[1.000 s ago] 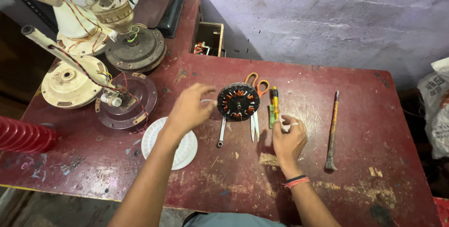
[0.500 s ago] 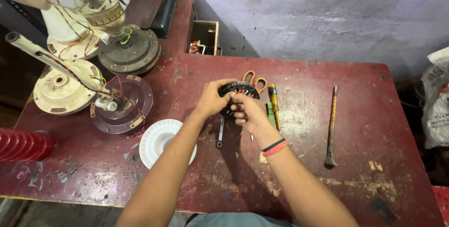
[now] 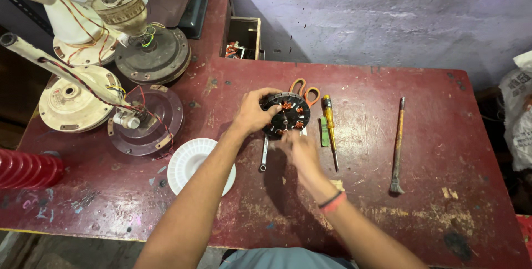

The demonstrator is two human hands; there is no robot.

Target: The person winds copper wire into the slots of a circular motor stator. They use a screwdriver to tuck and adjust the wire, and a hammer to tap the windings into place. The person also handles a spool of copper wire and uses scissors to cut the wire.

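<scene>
Left hand [image 3: 252, 115] clamps the round motor stator [image 3: 286, 115] at mid-table [image 3: 421, 152]; right hand [image 3: 296, 146] pinches its lower edge. Best to hold it level, clear of the scissors [image 3: 305, 89].

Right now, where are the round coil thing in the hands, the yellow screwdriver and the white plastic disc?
round coil piece [image 3: 288, 115], head view, on its dark face with copper windings.
yellow screwdriver [image 3: 328, 118], head view, on its yellow handle.
white plastic disc [image 3: 191, 161], head view, on its ribbed top.
</scene>
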